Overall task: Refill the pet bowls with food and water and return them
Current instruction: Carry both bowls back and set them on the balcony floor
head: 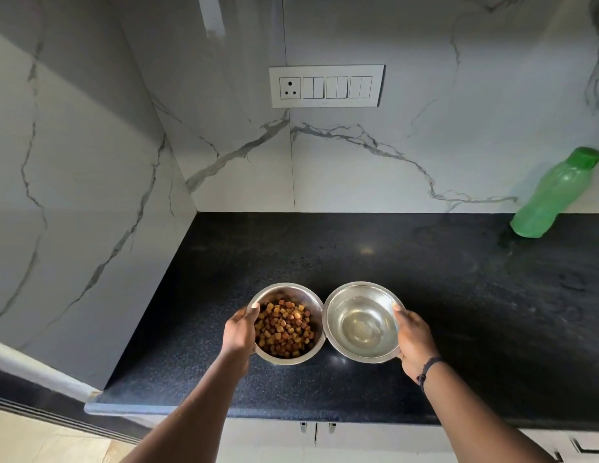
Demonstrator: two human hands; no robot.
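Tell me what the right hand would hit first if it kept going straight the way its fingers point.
The right hand already grips the water bowl; pushing on up and leftward, that bowl would likely press into the food bowl, whose rim looks to touch it.

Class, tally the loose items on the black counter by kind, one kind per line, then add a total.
Steel bowls: 2, the food bowl held by the left hand and the water bowl held by the right hand
Green bottles: 1, the green bottle by the wall
Total: 3
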